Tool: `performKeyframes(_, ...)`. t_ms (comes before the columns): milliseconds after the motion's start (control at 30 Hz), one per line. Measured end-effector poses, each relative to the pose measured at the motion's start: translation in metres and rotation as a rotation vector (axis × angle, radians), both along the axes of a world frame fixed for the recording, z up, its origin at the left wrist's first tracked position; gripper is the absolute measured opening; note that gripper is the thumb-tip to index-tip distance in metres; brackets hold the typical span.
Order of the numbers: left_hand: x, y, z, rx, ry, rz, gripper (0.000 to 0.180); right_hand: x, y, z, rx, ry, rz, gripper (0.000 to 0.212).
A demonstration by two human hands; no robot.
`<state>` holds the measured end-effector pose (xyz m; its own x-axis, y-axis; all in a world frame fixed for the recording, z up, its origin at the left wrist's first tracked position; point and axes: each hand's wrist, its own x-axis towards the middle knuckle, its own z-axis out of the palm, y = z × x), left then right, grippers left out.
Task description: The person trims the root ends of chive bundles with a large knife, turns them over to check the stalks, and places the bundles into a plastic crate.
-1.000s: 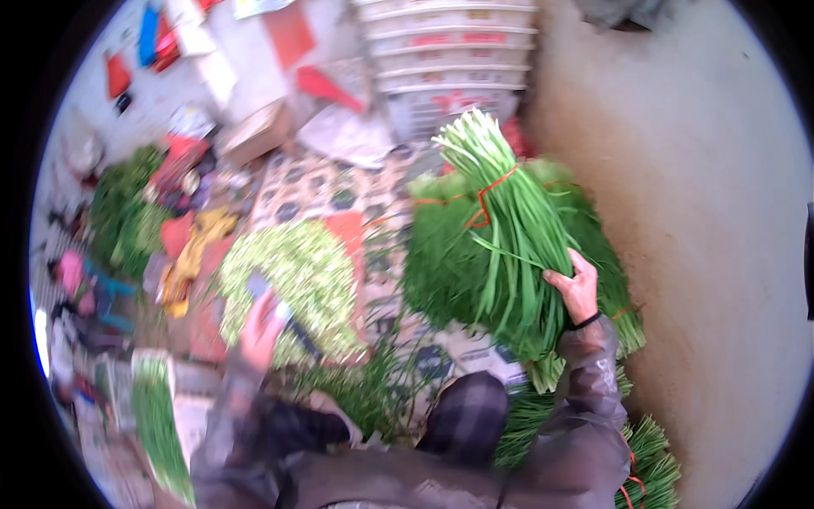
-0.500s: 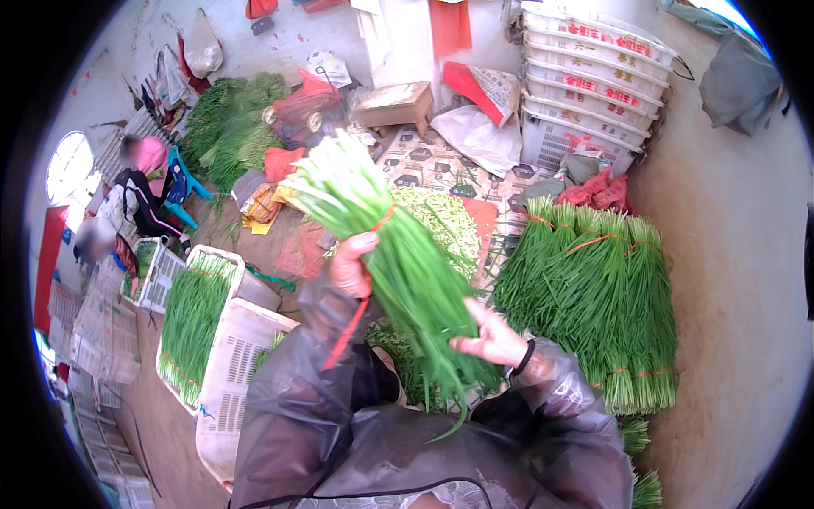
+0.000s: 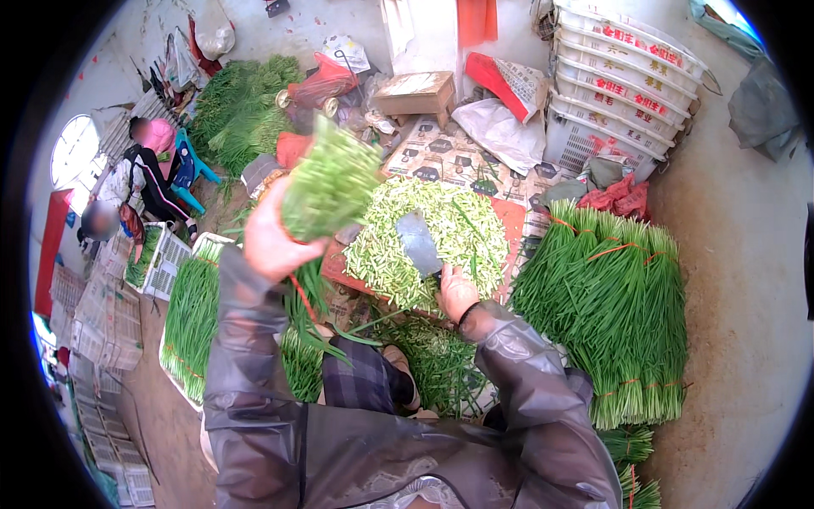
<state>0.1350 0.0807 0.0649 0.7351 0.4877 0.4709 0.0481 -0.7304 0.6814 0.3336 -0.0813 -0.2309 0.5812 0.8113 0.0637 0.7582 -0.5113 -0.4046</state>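
My left hand [image 3: 275, 233] is closed around a bunch of garlic chives [image 3: 331, 178], held up at the left with its pale cut ends upward and blurred by motion. An orange-red tie [image 3: 303, 297] hangs below that hand, and green leaves trail beneath it. My right hand [image 3: 458, 293] is closed at the handle end of a cleaver [image 3: 418, 242]. The cleaver's dark, broad blade lies over a heap of chopped pale stem ends [image 3: 475, 225]. Under the heap shows a red board [image 3: 512, 222].
Tied chive bundles [image 3: 602, 314] are stacked at my right. A white crate [image 3: 180, 388] of chives stands at my left. Beyond the heap are a wooden stool [image 3: 414, 92] and stacked white baskets [image 3: 615, 102]. Two people [image 3: 153, 182] are at the far left beside a blue chair [image 3: 193, 174].
My left hand has carried the chive bunch left, turning its cut ends up toward me. My right hand has left the bunch's leaves and taken hold of the cleaver on the heap.
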Motion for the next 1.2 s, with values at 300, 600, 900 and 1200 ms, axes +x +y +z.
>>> performKeyframes(300, 0.045, 0.051, -0.171, 0.425, 0.717, 0.105, 0.077, 0.005, -0.054, 0.057, 0.527, 1.014, -0.131, 0.027)
performKeyframes(600, 0.094, 0.040, -0.232, 0.533, 0.951, 0.013, 0.108, -0.014, -0.092, 0.067, 0.628, 0.382, -0.142, 0.029)
performKeyframes(900, 0.129, 0.007, -0.227, 0.201, 1.005, 0.014, 0.110, -0.021, -0.092, 0.062, 0.421, 0.414, -0.192, 0.021)
performKeyframes(1200, 0.117, 0.005, -0.231, 0.192, 0.890, 0.044, 0.079, -0.041, -0.071, 0.048, 0.387, 0.343, -0.105, 0.023)
